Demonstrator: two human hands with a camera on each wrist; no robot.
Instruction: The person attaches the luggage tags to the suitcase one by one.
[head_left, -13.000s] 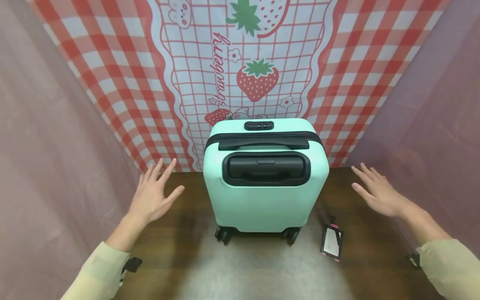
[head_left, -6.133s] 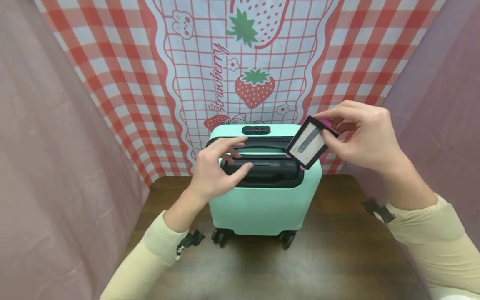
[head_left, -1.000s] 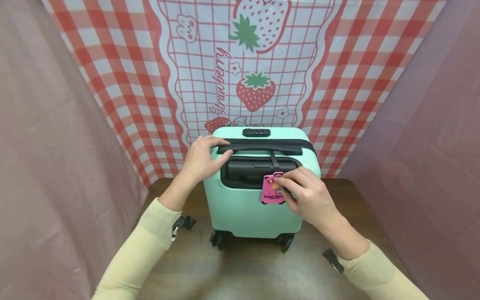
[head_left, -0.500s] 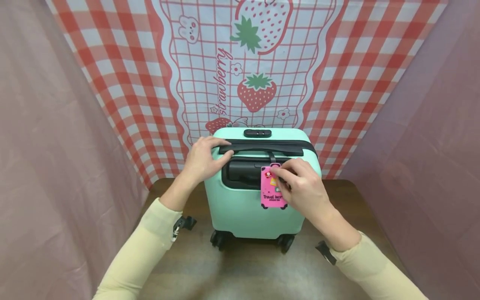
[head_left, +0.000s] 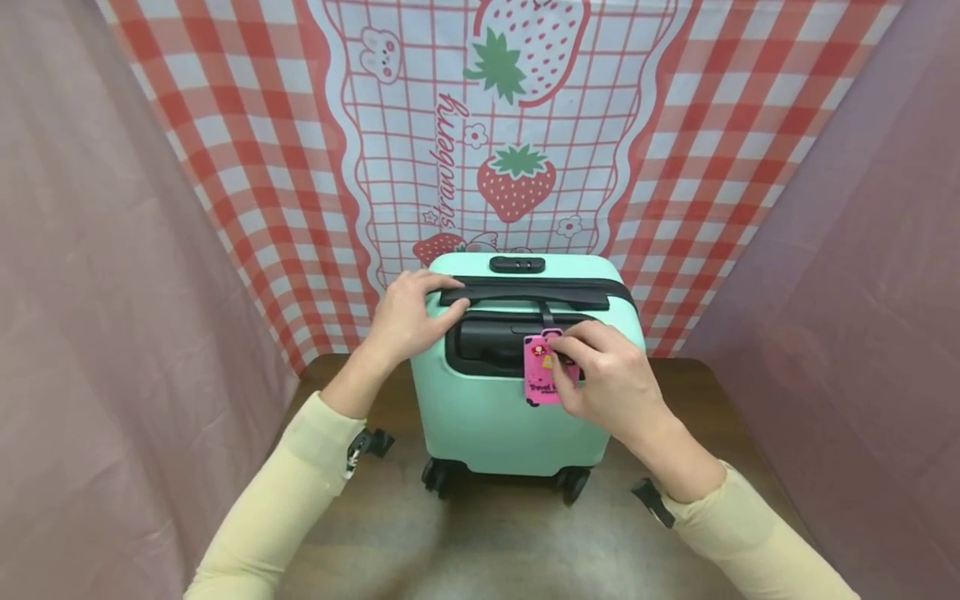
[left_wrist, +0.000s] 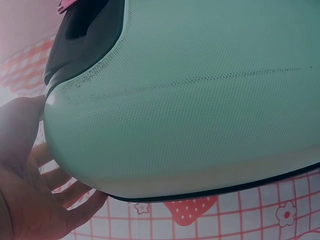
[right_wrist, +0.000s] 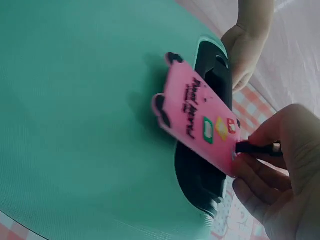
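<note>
A mint-green suitcase stands upright on its wheels, its black carry handle along the top. My left hand holds the handle's left end, thumb in front and fingers over the top edge. From the handle's right part a black strap hangs down to a pink luggage tag. My right hand pinches the tag's top, covering its right side in the head view. In the right wrist view, a black strap end sticks out between thumb and fingers, and the printed tag face shows.
The suitcase is on a brown wooden table. Behind it hangs a red-checked strawberry cloth; pinkish curtains close in both sides. A combination lock sits on the suitcase top.
The tag lay on the table right of the suitcase, then was lifted; now it hangs at the handle. In the last second the right hand shifts slightly at its top; the left hand holds still.
</note>
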